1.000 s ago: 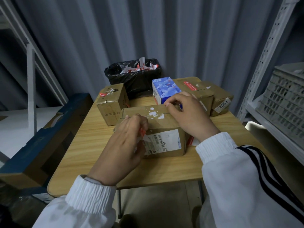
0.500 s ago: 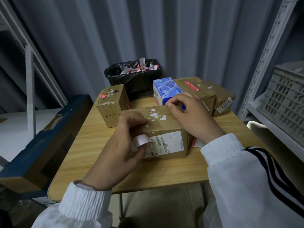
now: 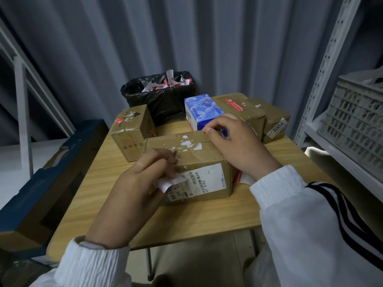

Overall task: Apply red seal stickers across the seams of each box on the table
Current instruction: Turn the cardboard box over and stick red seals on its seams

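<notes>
Hidden by the left hand: near left corner of the cardboard box. Tucked under the box's right side, mostly covered: a red-and-white sticker sheet. Cut off at the bottom edge: both white sleeves. At centre frame on the desk, against the box's front label: a pale sticker strip, red face unseen, pinched between left thumb and fingers. Curled over the box's far top edge, gripping it: right hand. Cannot tell whether anything sits between those fingertips.
</notes>
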